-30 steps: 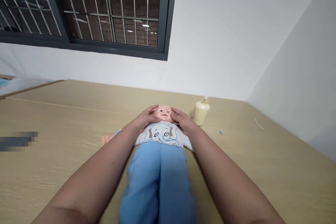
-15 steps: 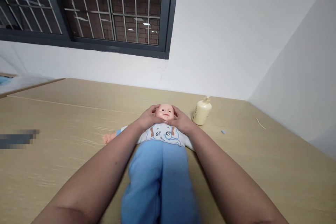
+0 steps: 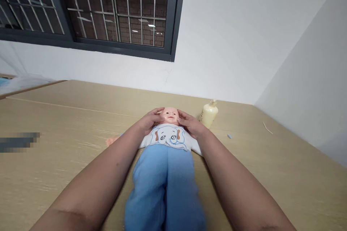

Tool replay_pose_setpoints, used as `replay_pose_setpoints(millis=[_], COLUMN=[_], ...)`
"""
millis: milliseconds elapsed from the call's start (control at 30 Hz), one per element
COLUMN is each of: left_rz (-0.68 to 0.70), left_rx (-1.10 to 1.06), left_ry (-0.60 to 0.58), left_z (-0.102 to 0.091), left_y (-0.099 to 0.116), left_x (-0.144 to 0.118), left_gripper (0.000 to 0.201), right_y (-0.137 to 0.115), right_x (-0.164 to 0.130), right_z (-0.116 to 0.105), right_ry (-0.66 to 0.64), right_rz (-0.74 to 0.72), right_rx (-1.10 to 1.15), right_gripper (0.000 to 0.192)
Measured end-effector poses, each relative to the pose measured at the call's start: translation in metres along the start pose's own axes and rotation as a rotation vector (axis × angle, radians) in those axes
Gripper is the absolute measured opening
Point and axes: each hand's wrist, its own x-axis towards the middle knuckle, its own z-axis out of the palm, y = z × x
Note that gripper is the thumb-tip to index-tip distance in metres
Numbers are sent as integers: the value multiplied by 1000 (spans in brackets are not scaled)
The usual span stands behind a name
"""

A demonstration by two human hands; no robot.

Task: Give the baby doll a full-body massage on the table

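A baby doll (image 3: 167, 166) lies on its back on the tabletop, its legs toward me. It wears blue trousers and a white top with an elephant face on the front. My left hand (image 3: 150, 120) cups the left side of the doll's head (image 3: 170, 114), thumb against the cheek. On the other side, my right hand (image 3: 191, 123) holds the head the same way, its fingers along the temple and cheek. One doll hand (image 3: 110, 141) pokes out beyond my left forearm, which hides most of that arm.
Behind my right hand stands a cream pump bottle (image 3: 209, 114). A small blue scrap (image 3: 229, 136) and a pale thin strip (image 3: 268, 127) lie to the right on the wooden tabletop (image 3: 271, 173). A white wall (image 3: 217, 36) and a barred window (image 3: 119, 11) rise behind.
My thumbs have moved from under the doll's chin out to its cheeks, and the hands have spread slightly apart. The doll's chin and neckline show more plainly. The bottle has stayed put.
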Motion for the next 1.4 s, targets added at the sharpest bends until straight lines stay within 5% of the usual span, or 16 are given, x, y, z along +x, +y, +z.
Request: replay_pose_setpoints(millis=[333, 600, 933, 1133, 1400], left_rz=[23, 23, 0, -11, -3], left_rx=[180, 183, -40, -82, 80], left_ry=[48, 66, -114, -117, -1], left_z=[14, 11, 0, 1, 16], left_y=[5, 3, 3, 3, 4], left_x=[-6, -5, -2, -3, -9], left_gripper=[100, 95, 89, 93, 108], right_y=[-1, -6, 2, -1, 7], right_x=[4, 1, 0, 1, 7], right_z=[14, 15, -2, 3, 7], right_ry=[118, 164, 25, 3, 95], right_rz=[12, -77, -33, 45, 50], right_rx=[-197, -370, -106, 29, -136], right_gripper=[111, 100, 89, 77, 108])
